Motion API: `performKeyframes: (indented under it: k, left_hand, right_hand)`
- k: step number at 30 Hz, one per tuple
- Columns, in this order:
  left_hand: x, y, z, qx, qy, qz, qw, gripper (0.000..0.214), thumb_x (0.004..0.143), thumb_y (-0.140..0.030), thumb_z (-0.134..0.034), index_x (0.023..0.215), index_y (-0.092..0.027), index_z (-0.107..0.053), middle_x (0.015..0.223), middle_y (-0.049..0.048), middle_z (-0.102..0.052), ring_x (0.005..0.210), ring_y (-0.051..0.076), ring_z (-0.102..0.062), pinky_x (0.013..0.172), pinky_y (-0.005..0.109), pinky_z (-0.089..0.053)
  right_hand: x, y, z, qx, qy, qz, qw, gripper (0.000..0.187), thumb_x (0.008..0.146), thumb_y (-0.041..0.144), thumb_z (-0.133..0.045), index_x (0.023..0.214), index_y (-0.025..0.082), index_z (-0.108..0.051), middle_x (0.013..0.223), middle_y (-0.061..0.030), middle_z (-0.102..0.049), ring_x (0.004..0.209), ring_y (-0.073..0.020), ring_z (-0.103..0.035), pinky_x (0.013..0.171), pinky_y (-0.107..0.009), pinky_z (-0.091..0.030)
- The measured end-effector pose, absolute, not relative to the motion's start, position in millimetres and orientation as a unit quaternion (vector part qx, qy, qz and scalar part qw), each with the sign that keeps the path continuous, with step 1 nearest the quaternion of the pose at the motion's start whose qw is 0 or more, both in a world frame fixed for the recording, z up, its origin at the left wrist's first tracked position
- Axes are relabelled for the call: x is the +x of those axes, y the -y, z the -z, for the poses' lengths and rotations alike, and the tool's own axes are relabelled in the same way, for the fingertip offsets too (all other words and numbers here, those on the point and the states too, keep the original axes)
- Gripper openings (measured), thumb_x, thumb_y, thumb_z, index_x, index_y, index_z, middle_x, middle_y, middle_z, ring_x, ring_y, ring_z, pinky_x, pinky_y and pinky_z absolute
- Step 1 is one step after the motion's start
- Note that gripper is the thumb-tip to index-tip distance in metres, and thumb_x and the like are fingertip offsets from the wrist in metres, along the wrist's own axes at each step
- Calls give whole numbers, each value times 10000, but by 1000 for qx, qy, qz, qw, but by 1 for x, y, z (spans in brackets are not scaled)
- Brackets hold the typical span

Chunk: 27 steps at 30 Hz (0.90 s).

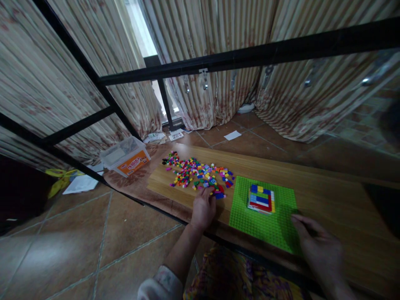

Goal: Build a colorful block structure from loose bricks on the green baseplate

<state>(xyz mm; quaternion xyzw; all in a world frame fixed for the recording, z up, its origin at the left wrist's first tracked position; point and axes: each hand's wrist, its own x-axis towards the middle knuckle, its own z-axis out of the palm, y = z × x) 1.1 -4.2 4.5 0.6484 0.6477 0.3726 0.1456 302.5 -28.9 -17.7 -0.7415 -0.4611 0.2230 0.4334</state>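
1. Paper (81,183) lies in a white stack on the tiled floor (137,233), beside something yellow (59,181).
2. Just right of it, a clear plastic box (110,158) with an orange label stands on a reddish-brown cloth (162,204).
3. Farther back, a printed card (176,135) lies on the floor near the striped curtains (200,100).
4. Small loose bricks (190,170) in many colours spread across the left part of a wooden table (331,191).
5. The left hand (203,208) reaches down to the near edge of these bricks, its fingers bent and close together. A blue brick (220,195) sits just beside the fingers; whether they pinch anything, I cannot tell, as the hand itself hides the tips.
6. A green studded board (265,229) lies flat on the table, right of the loose bricks and apart from most of them.
7. On the board, toward its far side, sits a low brick block (261,200), its top showing blue, yellow, red, light blue and white.
8. The right hand (320,246) is at the board's right edge, thumb and forefinger drawn near each other; blur and shade leave me unable to tell whether it holds anything.
9. Something dark (383,204) lies at the table's right end.
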Motion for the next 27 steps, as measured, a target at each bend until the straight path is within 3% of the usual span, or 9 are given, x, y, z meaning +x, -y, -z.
performKeyframes:
  k: [8,13,18,22,27]
  left_hand:
    - [19,-10,-23,677,-670,-300,59,282,833,-323,-604,1089,-204,-606,1061,84,-611,1016,233,-564,909,368,-473]
    - [27,-26,-31,689,-694,-208,20,127,836,-269,-573,900,-183,-641,989,92,-612,971,243,-569,881,378,-453]
    - [27,-32,-35,690,-681,-245,27,98,841,-231,-558,887,-182,-629,973,97,-623,961,246,-577,861,379,-457]
    - [33,-17,-50,664,-653,-347,107,157,866,-263,-535,979,-183,-609,933,83,-651,880,225,-610,785,352,-483]
    - [66,14,-68,609,-589,-416,331,179,864,-333,-558,961,-193,-612,784,10,-667,648,134,-611,584,232,-469]
  right_hand:
    - [299,28,17,-731,475,-215,439,447,706,602,-591,865,207,-724,944,-80,-737,902,-281,-673,814,-384,-501]
    - [297,28,21,-712,488,-222,453,412,744,558,-594,889,194,-718,953,-87,-734,884,-261,-677,812,-367,-504]
    - [293,26,19,-694,494,-226,472,370,763,529,-594,867,194,-711,938,-78,-728,878,-244,-674,810,-359,-514]
    - [292,28,12,-684,488,-232,489,337,788,498,-586,882,196,-701,923,-73,-722,878,-239,-672,835,-380,-518]
    - [273,41,-32,-612,606,-217,460,270,836,395,-582,1042,251,-681,1013,-57,-689,889,-202,-661,780,-330,-550]
